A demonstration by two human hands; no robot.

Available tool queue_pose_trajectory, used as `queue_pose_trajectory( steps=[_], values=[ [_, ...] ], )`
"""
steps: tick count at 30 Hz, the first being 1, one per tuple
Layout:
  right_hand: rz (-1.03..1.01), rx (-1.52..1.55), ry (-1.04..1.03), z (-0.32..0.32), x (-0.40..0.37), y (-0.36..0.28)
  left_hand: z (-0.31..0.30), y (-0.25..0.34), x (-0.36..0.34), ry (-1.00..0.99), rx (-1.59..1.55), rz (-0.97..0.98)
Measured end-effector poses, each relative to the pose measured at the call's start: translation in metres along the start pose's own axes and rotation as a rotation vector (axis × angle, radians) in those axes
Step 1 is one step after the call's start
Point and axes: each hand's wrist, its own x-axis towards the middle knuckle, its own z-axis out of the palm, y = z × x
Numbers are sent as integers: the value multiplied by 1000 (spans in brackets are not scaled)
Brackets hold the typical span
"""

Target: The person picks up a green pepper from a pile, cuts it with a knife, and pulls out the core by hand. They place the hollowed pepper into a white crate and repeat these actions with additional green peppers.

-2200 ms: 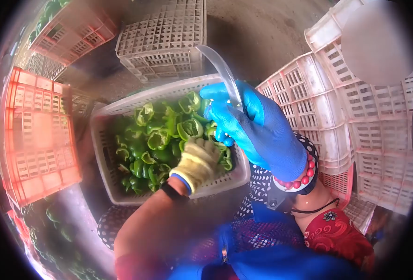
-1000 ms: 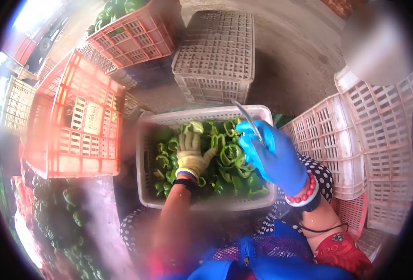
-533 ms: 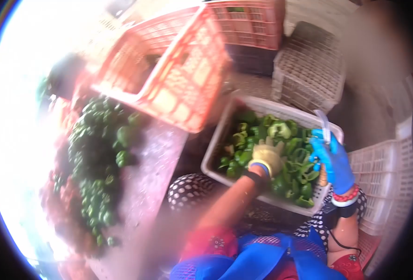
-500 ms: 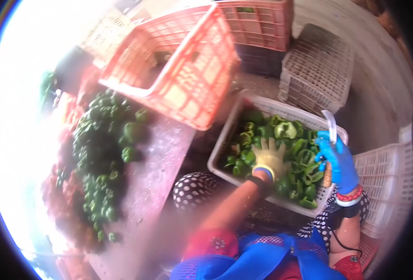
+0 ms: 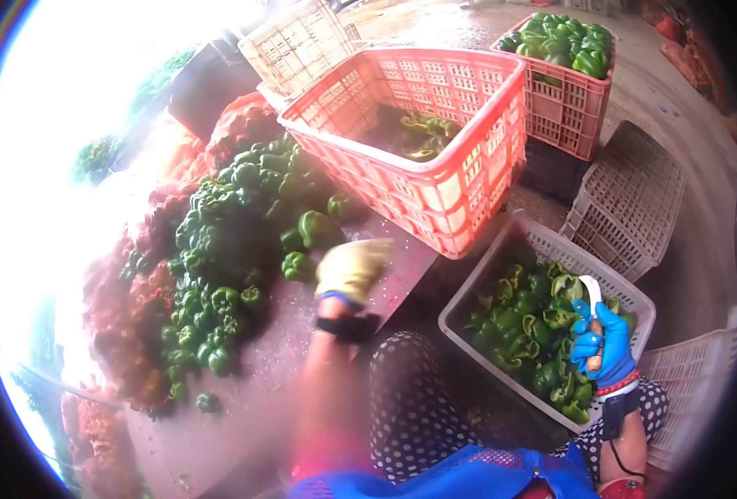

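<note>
My left hand [image 5: 354,268], in a yellow glove, is over the tabletop beside the heap of green bell peppers [image 5: 239,191]. Motion smears its fingers, so I cannot make out whether they hold anything. A whole green bell pepper [image 5: 318,229] lies just beyond it. In a blue glove, my right hand [image 5: 608,345] is closed around the wooden handle of a knife [image 5: 591,293], its pale curved blade pointing up. Under this hand is a grey-white crate [image 5: 518,407] filled with cut, opened green peppers [image 5: 522,328].
A tall red-orange crate [image 5: 468,204] with some pepper pieces inside stands at the table's edge. Behind it, another red crate [image 5: 572,108] is heaped with peppers. A grey crate [image 5: 630,200] sits at right, near a white crate [image 5: 693,374]. Red mesh sacks [image 5: 136,333] line the heap's left side.
My left hand has moved left from the crate of cut peppers to the table near the whole ones. My right hand still grips the knife, now lower over the crate. The view has shifted.
</note>
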Motion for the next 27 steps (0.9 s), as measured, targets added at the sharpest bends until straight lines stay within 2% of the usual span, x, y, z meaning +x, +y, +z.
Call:
queue_pose_trajectory(
  steps=[1,2,3,5,7,9,10,11,12,14,16,18,19,20,21,22,23,24,25,26,27],
  values=[
    [-57,-8,22,-7,4,-4,-14,-47,-5,-90,323,-413],
    [-117,-17,44,-10,8,-7,-38,-58,-10,-144,492,-693],
    [-179,-54,98,-7,8,-7,-43,-91,-27,16,520,-705],
    [-238,-105,199,-2,10,-3,-17,-230,-78,82,589,-690],
    [-252,-162,239,-5,18,1,-27,-183,-72,-80,571,-657],
    [-246,-174,241,-11,28,2,2,-211,-54,275,-250,-821],
    [-239,-184,242,-14,32,3,21,-212,-52,371,-306,-802],
    [-237,-201,223,-19,36,2,34,-197,-47,467,-360,-775],
    [-239,-217,201,-23,39,0,32,-166,-40,446,-119,-789],
    [-273,-208,198,-19,42,1,27,-131,-26,250,112,-799],
    [-335,-150,244,-2,37,13,32,-132,-23,283,11,-774],
    [-379,-226,170,-10,33,21,34,-138,-30,373,-297,-802],
    [-386,-312,67,-3,27,27,6,-94,-32,244,-766,-862],
    [-319,-456,-78,5,20,27,-4,-65,-43,205,-1099,-782],
    [-383,-565,86,22,16,42,-2,-50,-53,147,-1242,-697],
    [-402,-775,-10,26,13,46,2,-33,-59,85,-1386,-609],
    [-395,-875,90,35,8,55,-2,-1,-62,-13,-1381,-541],
    [-346,-854,-29,37,5,58,-1,32,-65,-99,-1487,-561],
    [-363,-1106,73,58,-6,61,0,66,-68,-186,-1586,-589],
    [-578,-1268,-2,36,9,71,1,90,-68,-328,-1477,-534],
    [-782,-1297,-97,42,8,77,17,106,-67,-406,-1407,-425]
  ],
)
